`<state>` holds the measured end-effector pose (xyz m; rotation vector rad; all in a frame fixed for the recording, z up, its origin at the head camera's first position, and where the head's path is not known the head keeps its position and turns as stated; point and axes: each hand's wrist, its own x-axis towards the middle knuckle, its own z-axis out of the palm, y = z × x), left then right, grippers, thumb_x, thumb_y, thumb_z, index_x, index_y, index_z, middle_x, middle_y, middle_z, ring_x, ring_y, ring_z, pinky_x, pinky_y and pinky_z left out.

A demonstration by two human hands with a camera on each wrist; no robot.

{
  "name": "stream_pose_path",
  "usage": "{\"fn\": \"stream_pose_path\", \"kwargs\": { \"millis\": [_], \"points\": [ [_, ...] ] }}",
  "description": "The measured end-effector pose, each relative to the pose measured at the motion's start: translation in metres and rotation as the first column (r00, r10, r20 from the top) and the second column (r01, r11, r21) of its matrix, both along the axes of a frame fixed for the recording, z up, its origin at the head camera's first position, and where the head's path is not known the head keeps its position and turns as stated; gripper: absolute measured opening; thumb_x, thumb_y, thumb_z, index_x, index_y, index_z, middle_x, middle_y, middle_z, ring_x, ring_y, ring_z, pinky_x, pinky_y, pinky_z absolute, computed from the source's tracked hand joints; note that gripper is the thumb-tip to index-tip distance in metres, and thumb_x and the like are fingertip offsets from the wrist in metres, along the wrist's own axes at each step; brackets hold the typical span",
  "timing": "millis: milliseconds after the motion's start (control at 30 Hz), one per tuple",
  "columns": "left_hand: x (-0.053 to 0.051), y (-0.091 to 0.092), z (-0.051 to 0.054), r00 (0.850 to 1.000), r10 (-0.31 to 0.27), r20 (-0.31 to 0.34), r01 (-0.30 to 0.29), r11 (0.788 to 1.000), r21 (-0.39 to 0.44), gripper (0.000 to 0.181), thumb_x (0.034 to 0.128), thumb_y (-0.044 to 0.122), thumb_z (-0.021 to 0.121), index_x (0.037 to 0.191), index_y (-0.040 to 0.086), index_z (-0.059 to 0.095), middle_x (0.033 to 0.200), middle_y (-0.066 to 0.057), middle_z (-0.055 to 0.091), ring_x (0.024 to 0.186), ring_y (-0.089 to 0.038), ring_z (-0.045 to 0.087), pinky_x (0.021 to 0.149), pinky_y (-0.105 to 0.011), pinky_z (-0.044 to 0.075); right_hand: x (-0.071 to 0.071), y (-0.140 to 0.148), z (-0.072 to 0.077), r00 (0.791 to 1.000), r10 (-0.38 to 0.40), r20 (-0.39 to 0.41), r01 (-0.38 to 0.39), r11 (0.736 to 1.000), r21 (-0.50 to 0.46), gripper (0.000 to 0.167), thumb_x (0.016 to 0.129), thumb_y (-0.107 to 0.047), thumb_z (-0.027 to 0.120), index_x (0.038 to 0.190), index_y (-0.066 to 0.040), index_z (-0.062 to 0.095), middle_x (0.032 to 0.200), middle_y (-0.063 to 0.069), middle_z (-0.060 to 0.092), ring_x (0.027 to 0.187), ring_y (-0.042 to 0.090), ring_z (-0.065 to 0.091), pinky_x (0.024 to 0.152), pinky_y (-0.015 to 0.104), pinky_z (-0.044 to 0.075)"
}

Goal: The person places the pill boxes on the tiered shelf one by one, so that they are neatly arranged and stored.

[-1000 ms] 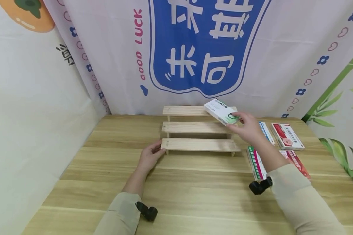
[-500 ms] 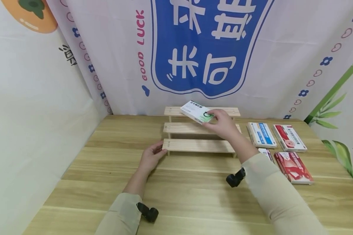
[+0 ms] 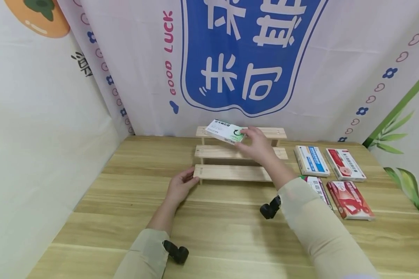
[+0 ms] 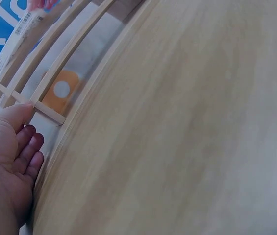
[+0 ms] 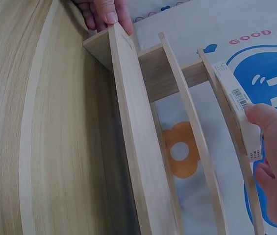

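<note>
A three-tier wooden display shelf (image 3: 234,173) stands at the back of the table. My left hand (image 3: 180,186) grips the left end of its lowest tier, thumb on the board's corner; in the left wrist view the other fingers (image 4: 29,149) curl loosely below. My right hand (image 3: 260,146) pinches the right end of a white and green medicine box (image 3: 225,131) at the left part of the top tier. In the right wrist view the box (image 5: 239,110) lies along the top board, seemingly touching it. My right hand hides part of the middle tier.
Right of the shelf lie several medicine boxes: a blue and white one (image 3: 312,161), a red and white one (image 3: 345,164), a red one (image 3: 350,200), and a green and purple one (image 3: 317,186) partly under my right sleeve. A printed cloth (image 3: 143,77) hangs behind the table.
My right hand has carried the white and green medicine box leftward over the top tier and slightly down, slowing lately. My left hand has stayed at the shelf's end.
</note>
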<state>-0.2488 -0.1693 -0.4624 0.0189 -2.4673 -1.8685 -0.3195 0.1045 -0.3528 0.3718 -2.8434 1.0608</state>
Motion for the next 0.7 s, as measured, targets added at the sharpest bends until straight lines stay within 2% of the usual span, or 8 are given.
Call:
{"fn": "stream_pose_path", "kwargs": {
  "millis": [100, 367, 700],
  "points": [
    [-0.001, 0.000, 0.000, 1.000, 0.002, -0.001, -0.002, 1.000, -0.001, 0.045, 0.0909, 0.013, 0.069, 0.133, 0.002, 0.058, 0.133, -0.018, 0.061, 0.123, -0.033, 0.058, 0.107, -0.044, 0.047, -0.002, -0.002, 0.001, 0.999, -0.028, -0.025, 0.028, 1.000, -0.004, 0.054, 0.091, -0.039, 0.064, 0.138, -0.012, 0.054, 0.152, 0.012, 0.043, 0.140, 0.035, 0.039, 0.115, 0.054, 0.035],
    [0.000, -0.001, 0.002, 1.000, 0.001, 0.004, -0.001, 1.000, -0.006, 0.046, 0.0907, 0.013, 0.070, 0.133, 0.001, 0.057, 0.135, -0.018, 0.060, 0.125, -0.033, 0.058, 0.108, -0.044, 0.046, -0.009, -0.011, 0.000, 0.996, -0.082, -0.043, 0.083, 0.996, 0.027, 0.043, 0.097, -0.034, 0.057, 0.136, -0.015, 0.058, 0.140, 0.009, 0.058, 0.135, 0.032, 0.045, 0.117, 0.049, 0.033],
    [0.000, 0.000, 0.001, 1.000, 0.003, 0.010, -0.003, 1.000, -0.007, 0.046, 0.0907, 0.015, 0.070, 0.133, 0.002, 0.057, 0.134, -0.017, 0.061, 0.124, -0.032, 0.058, 0.108, -0.044, 0.047, -0.016, -0.016, -0.003, 0.995, -0.096, -0.027, 0.095, 0.995, -0.032, 0.042, 0.100, -0.031, 0.053, 0.139, -0.015, 0.055, 0.137, 0.011, 0.060, 0.130, 0.029, 0.052, 0.114, 0.045, 0.039]
  ]
}}
